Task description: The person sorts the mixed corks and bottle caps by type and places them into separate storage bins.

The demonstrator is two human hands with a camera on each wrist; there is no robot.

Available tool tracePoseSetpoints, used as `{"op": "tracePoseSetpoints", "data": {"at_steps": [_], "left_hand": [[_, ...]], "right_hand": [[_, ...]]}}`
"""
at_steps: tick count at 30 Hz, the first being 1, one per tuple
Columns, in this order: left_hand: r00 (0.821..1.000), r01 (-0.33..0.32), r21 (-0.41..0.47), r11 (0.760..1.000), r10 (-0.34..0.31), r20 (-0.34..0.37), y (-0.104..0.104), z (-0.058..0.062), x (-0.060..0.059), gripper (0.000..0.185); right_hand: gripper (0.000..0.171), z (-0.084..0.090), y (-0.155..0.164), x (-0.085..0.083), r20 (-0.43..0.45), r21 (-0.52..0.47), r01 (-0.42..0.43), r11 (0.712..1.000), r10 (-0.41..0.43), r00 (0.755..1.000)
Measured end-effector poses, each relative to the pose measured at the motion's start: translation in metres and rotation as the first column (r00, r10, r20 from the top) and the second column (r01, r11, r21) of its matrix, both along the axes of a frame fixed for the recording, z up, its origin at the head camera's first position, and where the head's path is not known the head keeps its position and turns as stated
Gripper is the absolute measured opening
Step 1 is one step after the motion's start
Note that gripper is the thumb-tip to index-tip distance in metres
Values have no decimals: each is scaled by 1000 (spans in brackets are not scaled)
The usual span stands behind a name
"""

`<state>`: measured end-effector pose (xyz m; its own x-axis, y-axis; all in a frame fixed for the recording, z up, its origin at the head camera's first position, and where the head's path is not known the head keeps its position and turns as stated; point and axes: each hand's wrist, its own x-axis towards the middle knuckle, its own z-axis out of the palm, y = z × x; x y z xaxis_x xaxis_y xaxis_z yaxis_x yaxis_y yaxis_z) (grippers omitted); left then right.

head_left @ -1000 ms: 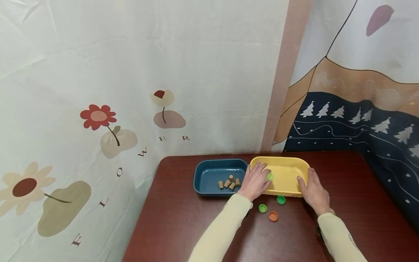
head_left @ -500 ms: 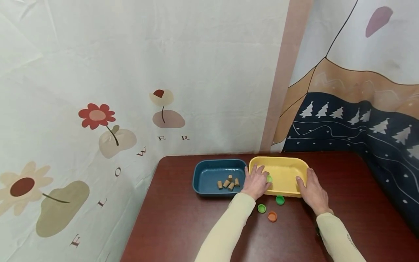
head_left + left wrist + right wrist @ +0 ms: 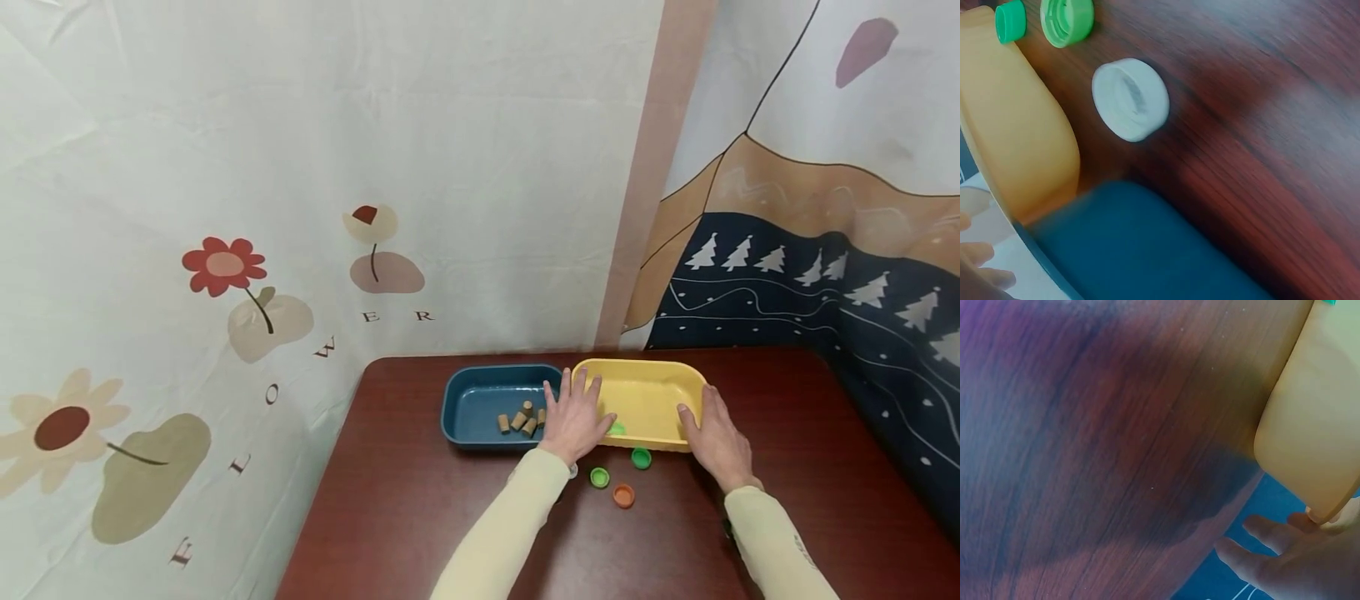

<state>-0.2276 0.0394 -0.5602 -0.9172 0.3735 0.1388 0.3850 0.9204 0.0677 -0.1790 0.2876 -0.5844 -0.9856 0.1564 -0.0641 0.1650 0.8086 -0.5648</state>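
Here the left hand lies flat, fingers straight, across the seam between the blue plastic tray and the yellow plastic tray, gripping nothing. A small green bottle cap sits in the yellow tray's near-left corner, just right of that hand's thumb. The right hand, farther off, rests open against the tray's near-right corner.

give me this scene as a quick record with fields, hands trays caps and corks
left hand: fingers straight, lying across the near-left rim of the yellow tray
right hand: resting on that tray's right end
blue tray: left of the yellow one, holding corks
green cap in tray: beside the left hand
caps on table: two green, one orange, one white cap
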Motion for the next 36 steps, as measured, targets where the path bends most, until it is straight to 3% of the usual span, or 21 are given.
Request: {"op": "tracePoseSetpoints", "data": {"at_steps": [12,22,30,36], "left_hand": [[998,59,82,995,-57,-24,-54,8,15,74],[999,51,165,985,-49,-14,-94,10,28,74],[999,32,190,981,-26,-35,-120,6,40,72],[996,59,260,964,-41,-74,-132,2,55,68]], "right_hand": [[89,1,7,2,19,3,-1,1000,1,1000],[89,4,10,7,-4,-38,-8,999,8,1000],[85,14,-1,18,-115,7,-32,999,32,993],[78,24,-15,29,-254,98,-52,994,76,964]]}}
